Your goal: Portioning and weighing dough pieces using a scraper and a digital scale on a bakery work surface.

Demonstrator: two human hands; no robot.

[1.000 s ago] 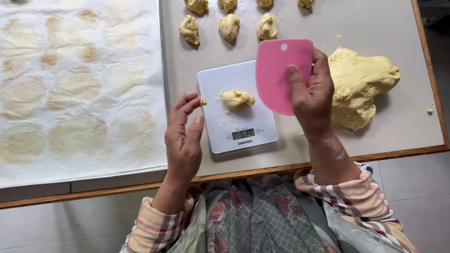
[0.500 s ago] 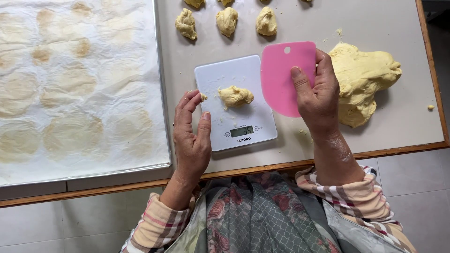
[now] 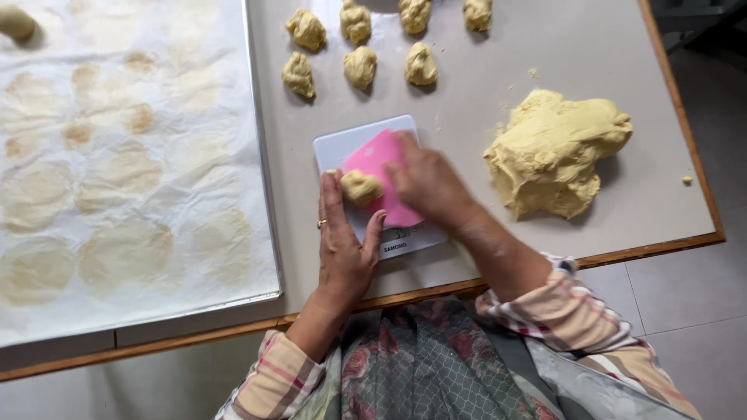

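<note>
Right hand (image 3: pixel 426 180) grips a pink flat plastic dough scraper (image 3: pixel 375 175), fingers curled over its top, blade lying across the white rectangular kitchen scale (image 3: pixel 342 144). Hand is motion-blurred, so exact finger placement can't be told. Left hand (image 3: pixel 343 247) lies flat on the near-left part of the scale, fingers pressed together and pointing away from the person, thumb out to the right; ring on one finger. Fingertips touch a small pale yellow dough lump (image 3: pixel 361 187) that sits on the scale platform, just beside the scraper's left edge.

Scale stands near the front edge of the grey wood-rimmed bench (image 3: pixel 560 47), roughly mid-width. Large irregular mass of yellow dough (image 3: pixel 554 148) lies to its right, near the bench's right edge, apart from the scale. Seven portioned dough lumps (image 3: pixel 360 67) sit in two rows toward the back edge, behind the scale. A few crumbs lie around the big mass.

Left part of the bench carries a metal baking tray lined with crumpled white parchment paper (image 3: pixel 124 179) bearing round greasy marks; one dough ball (image 3: pixel 15 22) at its far-left corner.
</note>
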